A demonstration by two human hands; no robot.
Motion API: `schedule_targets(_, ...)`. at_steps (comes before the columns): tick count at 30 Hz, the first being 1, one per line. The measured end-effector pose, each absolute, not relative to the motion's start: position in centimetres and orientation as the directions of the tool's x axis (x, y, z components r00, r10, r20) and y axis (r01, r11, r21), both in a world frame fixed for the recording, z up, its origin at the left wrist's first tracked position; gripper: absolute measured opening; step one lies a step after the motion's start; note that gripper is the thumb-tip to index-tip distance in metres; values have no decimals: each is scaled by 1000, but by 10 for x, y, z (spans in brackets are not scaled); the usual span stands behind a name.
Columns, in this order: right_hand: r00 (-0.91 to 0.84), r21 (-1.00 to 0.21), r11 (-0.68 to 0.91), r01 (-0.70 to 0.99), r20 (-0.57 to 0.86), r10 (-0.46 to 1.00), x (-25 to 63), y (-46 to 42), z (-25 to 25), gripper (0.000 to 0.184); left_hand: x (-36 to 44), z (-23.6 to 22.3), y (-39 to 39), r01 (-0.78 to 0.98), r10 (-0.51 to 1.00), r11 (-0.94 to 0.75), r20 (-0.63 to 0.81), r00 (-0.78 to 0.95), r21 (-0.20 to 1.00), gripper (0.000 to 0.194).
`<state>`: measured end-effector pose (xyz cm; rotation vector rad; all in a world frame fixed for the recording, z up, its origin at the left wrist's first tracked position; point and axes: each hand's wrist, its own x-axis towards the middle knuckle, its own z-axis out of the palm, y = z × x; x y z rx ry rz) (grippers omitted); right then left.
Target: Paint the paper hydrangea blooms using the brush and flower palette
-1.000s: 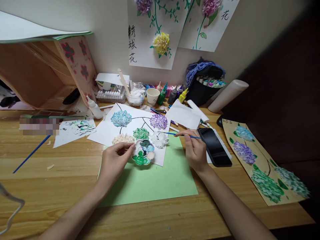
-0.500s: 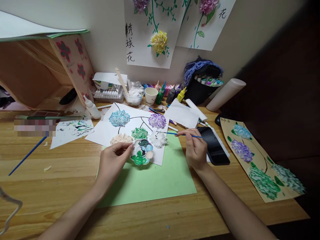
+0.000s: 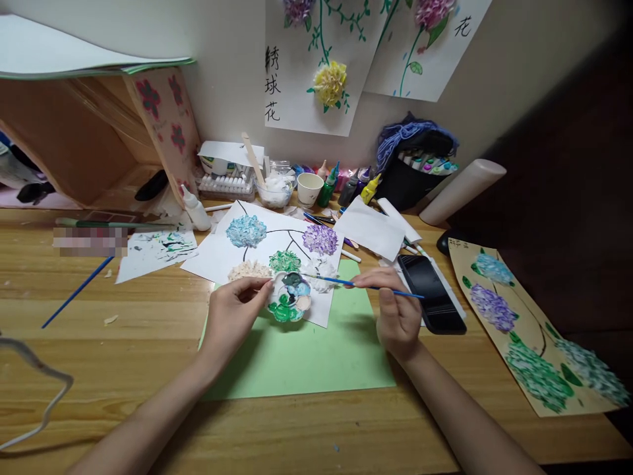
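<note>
Right-hand fingers [image 3: 370,277] grip a blue paintbrush [image 3: 336,282], its tip shifted left from over the white flower [image 3: 326,269] toward the palette [image 3: 289,298] pinched by left-hand fingers [image 3: 250,285] at the flower's near left, apparently interrupting the brushwork.

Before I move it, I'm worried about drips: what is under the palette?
White paper shows beside the palette in the left hand, a green sheet on its near side, and a green flower just beyond it. Whatever lies directly beneath is covered.

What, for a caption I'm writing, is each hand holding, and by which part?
The left hand holds a palette by its left edge; the right hand, a paintbrush by its handle.
</note>
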<state>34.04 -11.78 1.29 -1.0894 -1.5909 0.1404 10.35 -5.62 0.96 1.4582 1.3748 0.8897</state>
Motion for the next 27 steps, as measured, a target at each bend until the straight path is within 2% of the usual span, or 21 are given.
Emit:
schedule_targets(3, -18, -599, 576, 556, 684, 729, 338, -120, 9, 28, 103, 10, -56, 320, 990, 47, -86, 110, 946, 33)
schedule_targets(15, -39, -545, 557, 626, 691, 721, 337, -121, 14, 27, 103, 12, -55, 319, 989, 48, -89, 116, 946, 33)
schedule_targets(21, 237, -588, 440, 678, 742, 627, 346, -115, 18, 29, 102, 11, -54, 337, 989, 57, -99, 108, 940, 33)
schedule_targets(27, 101, -577, 381, 723, 633, 768, 349, -109, 11, 28, 103, 10, -54, 351, 990, 50, -94, 110, 935, 34)
